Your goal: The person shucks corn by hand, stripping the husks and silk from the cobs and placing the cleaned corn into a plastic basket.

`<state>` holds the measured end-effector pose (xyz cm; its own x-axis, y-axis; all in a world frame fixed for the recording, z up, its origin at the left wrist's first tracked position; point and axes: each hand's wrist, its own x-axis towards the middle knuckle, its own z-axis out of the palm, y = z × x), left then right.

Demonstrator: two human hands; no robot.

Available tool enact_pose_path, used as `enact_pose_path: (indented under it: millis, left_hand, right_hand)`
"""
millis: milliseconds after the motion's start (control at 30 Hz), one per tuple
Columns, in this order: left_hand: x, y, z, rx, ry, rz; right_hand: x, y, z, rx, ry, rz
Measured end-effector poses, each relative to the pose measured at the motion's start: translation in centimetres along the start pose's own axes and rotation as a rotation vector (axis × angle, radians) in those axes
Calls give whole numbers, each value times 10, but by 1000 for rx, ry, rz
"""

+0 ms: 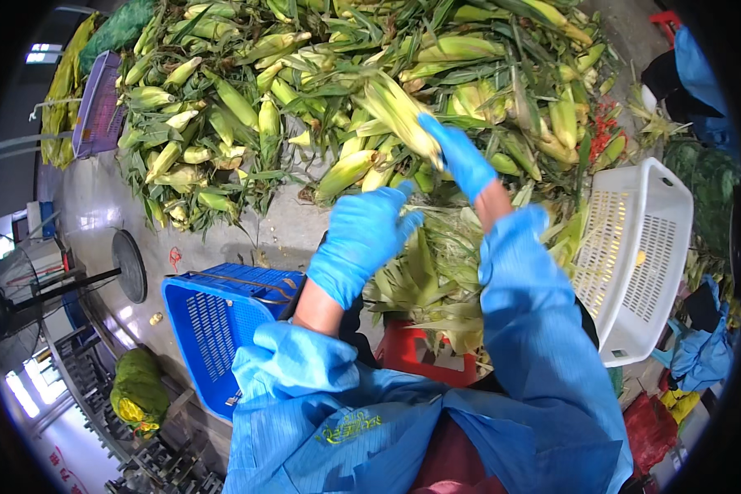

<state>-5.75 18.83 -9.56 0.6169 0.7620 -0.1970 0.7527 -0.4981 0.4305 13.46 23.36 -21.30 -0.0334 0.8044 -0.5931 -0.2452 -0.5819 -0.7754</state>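
My right hand (460,157), in a blue glove, grips an ear of corn (401,117) near its butt end. The ear is still in pale green husk and lies slanted over the front of a large heap of unhusked corn (234,102). My left hand (367,231), also gloved in blue, is nearer to me, apart from that ear. Its thumb and a finger point right, with a gap between them and nothing seen in it; the palm is hidden. Below both hands is a pile of loose husks (429,272) in front of a red plastic stool (420,355).
A blue plastic crate (216,333) stands tilted at my left, a white slatted crate (636,259) at my right. Farther left are a purple crate (100,105), a round black base (129,265) on a pole and a green sack (139,386). People in blue clothing (704,346) sit along the right.
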Motion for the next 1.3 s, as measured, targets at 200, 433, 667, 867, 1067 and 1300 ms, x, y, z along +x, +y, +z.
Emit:
enact_pose_path:
  millis: [200, 433, 667, 867, 1067, 1300]
  left_hand:
    - [7, -22, 8, -913, 129, -368]
    - [-10, 65, 39, -2107, 236, -171]
    - [-66, 152, 28, -1297, 364, -35]
    - [-102, 175, 43, -875, 396, 219]
    - [-120, 161, 39, -962, 335, 173]
    - [-136, 182, 24, -1361, 198, 59]
  right_hand:
    - [-160, 85, -18, 374, -170, -199]
    - [-291, 108, -17, 644, -245, -182]
    - [-342, 39, -3, -187, 554, -747]
    - [-348, 8, 15, -495, 748, -731]
    - [-346, 24, 11, -280, 512, -955]
    - [-349, 33, 13, -35, 477, -898]
